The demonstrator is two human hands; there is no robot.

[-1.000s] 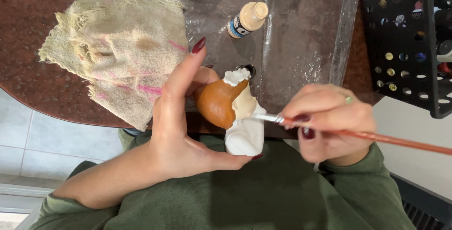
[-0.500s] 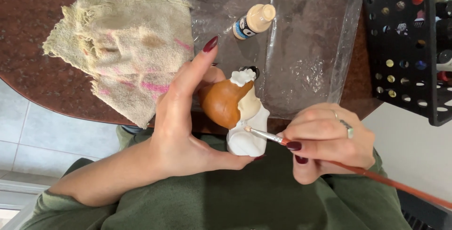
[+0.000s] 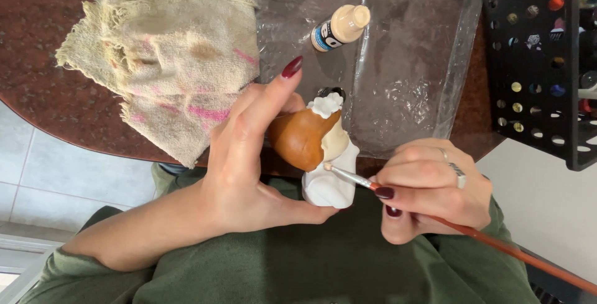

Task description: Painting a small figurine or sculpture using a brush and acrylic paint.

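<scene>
Dark table [image 3: 50, 24] edge: left hand [image 3: 249, 167] grips figurine [image 3: 314, 148]; right hand [image 3: 429, 189] pinches paintbrush [image 3: 472, 232] beside figurine; cloth [image 3: 168, 61] nearby.

A cloth [image 3: 168, 61] is spread on the table [image 3: 37, 18] at the left, a plastic sheet [image 3: 404, 61] with a bottle [image 3: 339, 27] lying on it is laid beside it, and a rack [image 3: 541, 61] is placed at the right.
</scene>
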